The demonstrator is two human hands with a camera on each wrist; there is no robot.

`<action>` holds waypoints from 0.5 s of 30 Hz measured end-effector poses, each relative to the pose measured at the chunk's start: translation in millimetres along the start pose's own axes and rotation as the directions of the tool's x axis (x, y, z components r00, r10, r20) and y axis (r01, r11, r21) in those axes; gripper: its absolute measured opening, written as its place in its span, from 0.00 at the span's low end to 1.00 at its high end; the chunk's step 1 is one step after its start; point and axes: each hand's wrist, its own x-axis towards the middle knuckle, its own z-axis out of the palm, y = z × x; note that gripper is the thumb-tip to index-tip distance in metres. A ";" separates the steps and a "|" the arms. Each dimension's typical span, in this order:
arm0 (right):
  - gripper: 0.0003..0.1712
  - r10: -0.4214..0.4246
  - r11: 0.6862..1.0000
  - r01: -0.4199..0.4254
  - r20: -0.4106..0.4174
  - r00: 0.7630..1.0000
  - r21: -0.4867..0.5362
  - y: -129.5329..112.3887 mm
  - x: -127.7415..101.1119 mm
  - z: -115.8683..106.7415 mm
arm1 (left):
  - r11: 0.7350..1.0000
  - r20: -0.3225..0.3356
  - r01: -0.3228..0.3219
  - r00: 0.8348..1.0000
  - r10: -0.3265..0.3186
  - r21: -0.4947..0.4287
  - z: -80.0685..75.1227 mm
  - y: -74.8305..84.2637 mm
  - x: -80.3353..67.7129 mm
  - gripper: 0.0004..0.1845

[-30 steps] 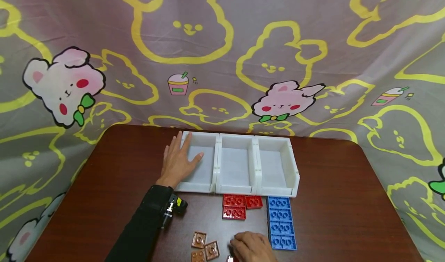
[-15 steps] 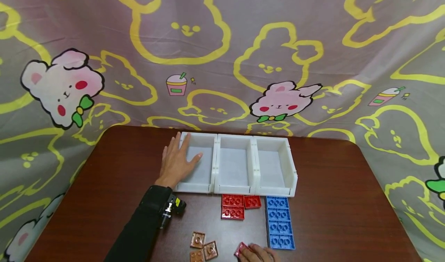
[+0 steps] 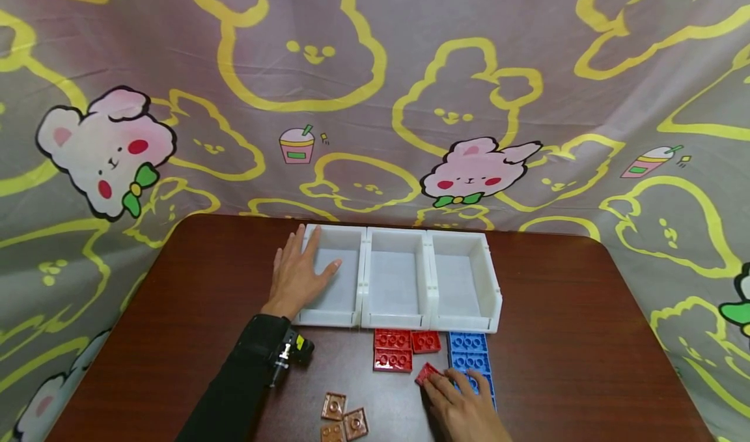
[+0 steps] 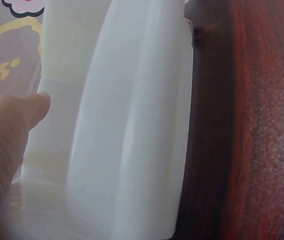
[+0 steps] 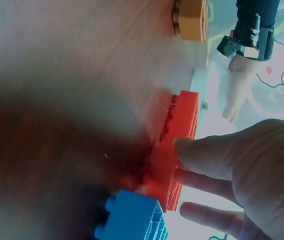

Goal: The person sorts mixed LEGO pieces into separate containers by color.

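Note:
My left hand rests with straight fingers over the left wall of the leftmost white bin. Its thumb extends over the bin's inside in the left wrist view. Down at the front, my right hand pinches a small red building brick at its fingertips, tilted relative to the rows. Part of the row of blue bricks is covered by this hand. Behind the held brick lie more red bricks, studs down, with a smaller red one beside them.
Two more white bins, a middle one and a right one, adjoin the first. Several brown bricks lie near the table's front edge. Behind the brown table hangs a patterned cloth.
The right hand has moved forward and right, bringing the small red brick from the front edge toward the other red bricks. The left hand has stayed in place.

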 end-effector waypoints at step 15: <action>0.26 -0.035 0.999 0.039 -0.110 0.993 0.035 6.2 6.0 -5.5 | 1.000 0.006 0.008 1.000 -0.008 -0.004 -0.2 0.1 -0.2 0.46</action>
